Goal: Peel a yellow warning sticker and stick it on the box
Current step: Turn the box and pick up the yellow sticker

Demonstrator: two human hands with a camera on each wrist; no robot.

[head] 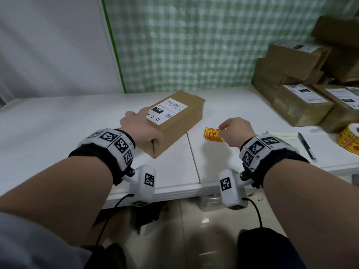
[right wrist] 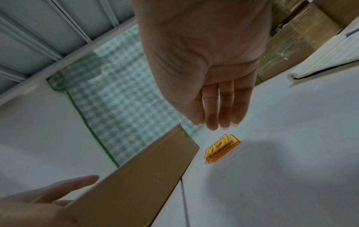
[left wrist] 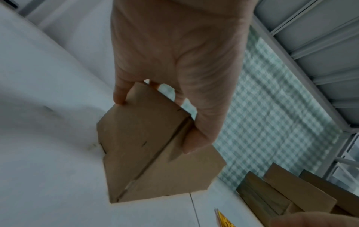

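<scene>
Left hand [head: 139,127] grips the near end of the box [head: 174,121], which lies mid-tabletop. Right hand [head: 236,132] hovers over the yellow stickers [head: 211,134] lying just right of the box, fingers straight, holding nothing. Judged stage: early; no sticker peeled, none on the box. Peeling and sticking remain
</scene>
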